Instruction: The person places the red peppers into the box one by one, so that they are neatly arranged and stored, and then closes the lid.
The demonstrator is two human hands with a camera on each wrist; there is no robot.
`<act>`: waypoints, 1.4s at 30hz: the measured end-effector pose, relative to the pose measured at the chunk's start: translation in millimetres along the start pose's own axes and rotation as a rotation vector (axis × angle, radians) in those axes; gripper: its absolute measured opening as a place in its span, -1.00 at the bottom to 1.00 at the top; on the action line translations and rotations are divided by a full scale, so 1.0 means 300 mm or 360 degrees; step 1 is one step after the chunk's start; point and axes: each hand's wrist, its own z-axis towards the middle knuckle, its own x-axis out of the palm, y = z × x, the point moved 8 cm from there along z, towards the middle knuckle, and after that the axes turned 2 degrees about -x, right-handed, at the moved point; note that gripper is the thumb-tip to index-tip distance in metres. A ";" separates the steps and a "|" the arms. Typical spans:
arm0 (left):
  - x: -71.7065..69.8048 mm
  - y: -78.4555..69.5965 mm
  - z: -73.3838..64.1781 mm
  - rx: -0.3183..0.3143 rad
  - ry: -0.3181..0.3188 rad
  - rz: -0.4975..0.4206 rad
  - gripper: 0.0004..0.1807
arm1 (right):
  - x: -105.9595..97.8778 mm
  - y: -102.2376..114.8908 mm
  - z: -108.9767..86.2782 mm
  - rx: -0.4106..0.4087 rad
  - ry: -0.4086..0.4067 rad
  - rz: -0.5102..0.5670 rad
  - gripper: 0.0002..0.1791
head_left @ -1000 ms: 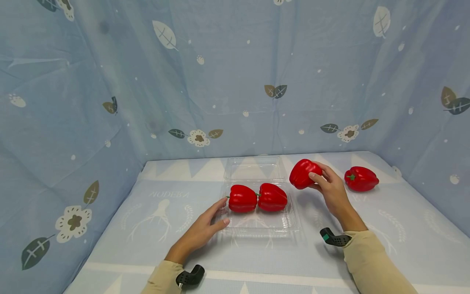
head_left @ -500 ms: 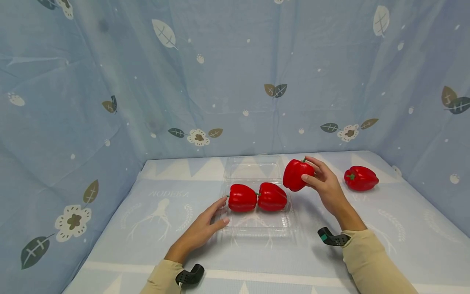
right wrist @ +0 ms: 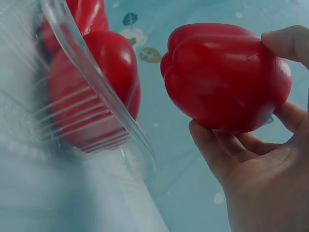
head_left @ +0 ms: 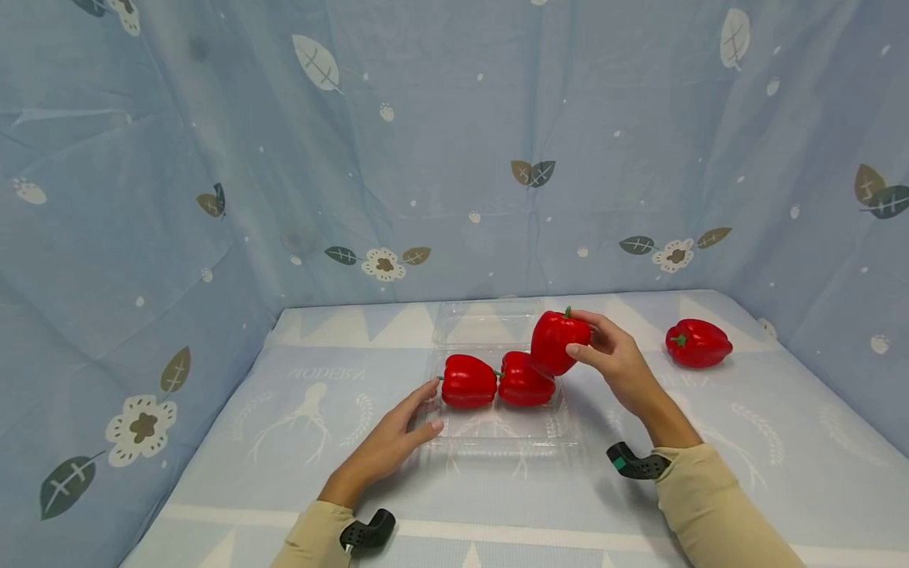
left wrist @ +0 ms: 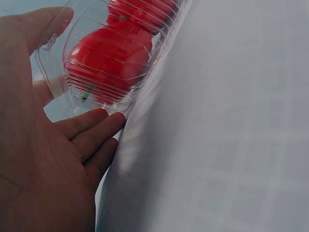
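Note:
My right hand [head_left: 616,361] holds a red bell pepper [head_left: 556,344] between thumb and fingers, its green stem pointing up. The held pepper is above the right end of a clear plastic clamshell box [head_left: 507,430] and partly covers a bell pepper [head_left: 521,385] lying inside. Another bell pepper [head_left: 467,383] lies to the left in the same box. Against the box's left end rests my left hand [head_left: 389,443], fingers fairly straight. In the left wrist view its thumb [left wrist: 60,21] lies at the rim and its fingertips [left wrist: 113,120] touch the end wall.
A further red bell pepper [head_left: 699,344] lies on the table at the right. The box's clear lid [head_left: 488,325] is folded back behind it. A patterned cloth covers the table [head_left: 305,473], and a blue leaf-print curtain [head_left: 454,142] stands behind and at the sides.
My right hand has moved left with the bell pepper, from beside the box to above its right end, turning the pepper so its stem points up. My left hand stays put.

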 end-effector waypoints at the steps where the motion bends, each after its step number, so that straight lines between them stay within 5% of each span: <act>1: 0.000 0.001 0.001 0.0001 0.0000 0.0003 -0.26 | 0.005 0.002 0.001 -0.0004 0.0011 0.0002 -0.28; 22: 0.000 0.008 0.006 0.0019 -0.0004 0.0011 -0.27 | 0.106 0.036 0.012 0.0006 0.0151 0.0067 -0.18; 42: -0.004 0.006 0.001 0.0011 -0.0002 0.0010 -0.26 | 0.241 0.102 0.044 -0.0001 0.0527 -0.0022 -0.24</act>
